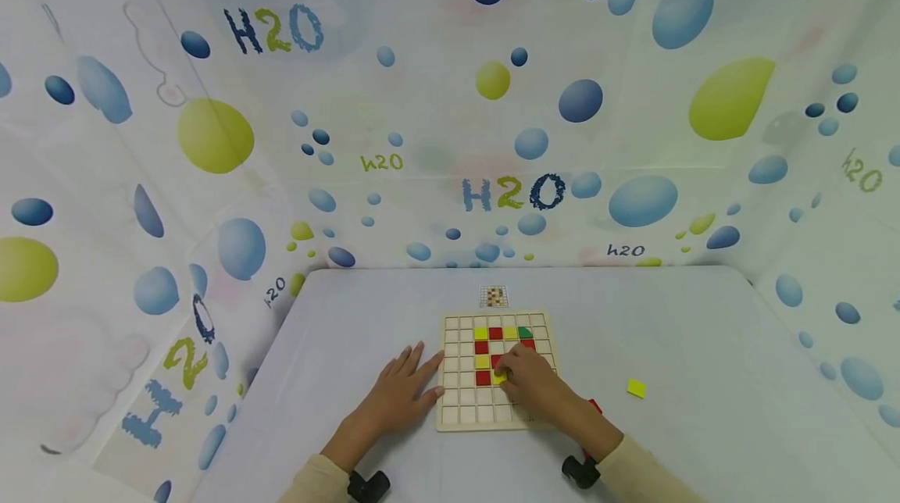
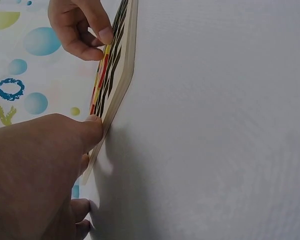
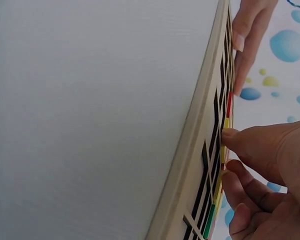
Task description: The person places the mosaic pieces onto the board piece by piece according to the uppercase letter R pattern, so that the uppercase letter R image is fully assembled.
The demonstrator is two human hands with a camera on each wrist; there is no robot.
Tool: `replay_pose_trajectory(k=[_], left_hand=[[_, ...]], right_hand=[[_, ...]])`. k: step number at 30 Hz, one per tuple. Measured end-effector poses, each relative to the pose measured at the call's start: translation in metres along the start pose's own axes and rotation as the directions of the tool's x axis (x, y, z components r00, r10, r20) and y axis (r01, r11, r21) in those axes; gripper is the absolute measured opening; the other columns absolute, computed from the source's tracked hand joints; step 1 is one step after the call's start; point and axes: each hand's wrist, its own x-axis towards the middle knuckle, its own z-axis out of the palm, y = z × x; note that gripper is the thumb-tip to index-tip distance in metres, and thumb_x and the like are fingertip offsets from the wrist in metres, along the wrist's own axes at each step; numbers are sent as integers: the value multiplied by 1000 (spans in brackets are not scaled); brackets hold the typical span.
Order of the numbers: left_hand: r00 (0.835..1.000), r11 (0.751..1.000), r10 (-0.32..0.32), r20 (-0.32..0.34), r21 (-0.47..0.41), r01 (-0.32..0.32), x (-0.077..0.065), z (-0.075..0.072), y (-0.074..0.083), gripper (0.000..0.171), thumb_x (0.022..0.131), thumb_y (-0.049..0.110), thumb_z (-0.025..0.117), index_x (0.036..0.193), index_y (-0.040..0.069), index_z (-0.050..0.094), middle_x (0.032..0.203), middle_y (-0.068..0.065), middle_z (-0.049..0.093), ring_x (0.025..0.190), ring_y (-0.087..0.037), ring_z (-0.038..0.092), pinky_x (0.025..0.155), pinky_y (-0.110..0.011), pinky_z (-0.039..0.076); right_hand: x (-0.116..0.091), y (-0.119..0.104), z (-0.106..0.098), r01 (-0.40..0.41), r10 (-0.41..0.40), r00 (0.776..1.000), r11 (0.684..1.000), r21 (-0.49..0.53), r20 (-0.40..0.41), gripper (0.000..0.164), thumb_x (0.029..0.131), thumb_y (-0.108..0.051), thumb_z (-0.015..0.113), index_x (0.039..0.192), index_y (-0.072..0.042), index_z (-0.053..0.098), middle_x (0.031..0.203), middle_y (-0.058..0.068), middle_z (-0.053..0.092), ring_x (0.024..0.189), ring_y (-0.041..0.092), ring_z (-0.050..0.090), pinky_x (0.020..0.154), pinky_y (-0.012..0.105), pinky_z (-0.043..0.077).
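Note:
A wooden grid board [image 1: 457, 414] lies on the white table, with several red, yellow and green tiles set in its squares. My right hand [image 1: 530, 379] is over the middle of it, thumb and fingertips pinching a yellow tile [image 1: 499, 379] at the lower end of the pattern. From the right wrist view, the thumb [image 3: 231, 133] and fingertips are down at board level, and part of that tile is hidden. My left hand [image 1: 402, 384] rests beside the board's left edge, fingers extended, with the thumb [image 2: 94, 122] touching the rim.
A small printed pattern card [image 1: 494, 296] lies behind the board. One loose yellow tile [image 1: 636, 388] is off to the right. Red pieces [image 1: 594, 405] show partly under my right forearm. A patterned curtain [image 1: 422, 97] hangs behind the table.

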Motion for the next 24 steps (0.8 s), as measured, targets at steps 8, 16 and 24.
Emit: replay_pose_trajectory(k=[8, 16, 24], left_hand=[[1000, 1000, 1, 0, -9, -1, 1, 1, -4, 65, 107, 54, 54, 164, 26, 40, 174, -17, 26, 161, -42, 21, 126, -64, 23], [1000, 1000, 0, 2, -15, 0, 1, 2, -4, 65, 107, 55, 53, 164, 26, 40, 174, -17, 25, 161, -42, 21, 126, -65, 22], [1000, 1000, -1, 13, -10, 1, 2, 2, -4, 66, 107, 57, 52, 165, 27, 39, 174, -16, 25, 161, -42, 20, 126, -64, 22]], right_hand=[[-8, 10, -14, -2, 2, 1000, 997, 75, -11, 12, 93, -13, 81, 105, -15, 76, 105, -3, 62, 103, 18, 58, 97, 45, 55], [-36, 65, -50, -205, 210, 977, 971, 119, -28, 27, 95, -21, 80, 121, -17, 72, 117, 2, 64, 110, 21, 61, 98, 45, 59], [-74, 128, -87, -317, 317, 948, 947, 54, 13, 42, 91, -20, 84, 124, -3, 65, 120, 20, 60, 110, 35, 58, 96, 59, 56]])
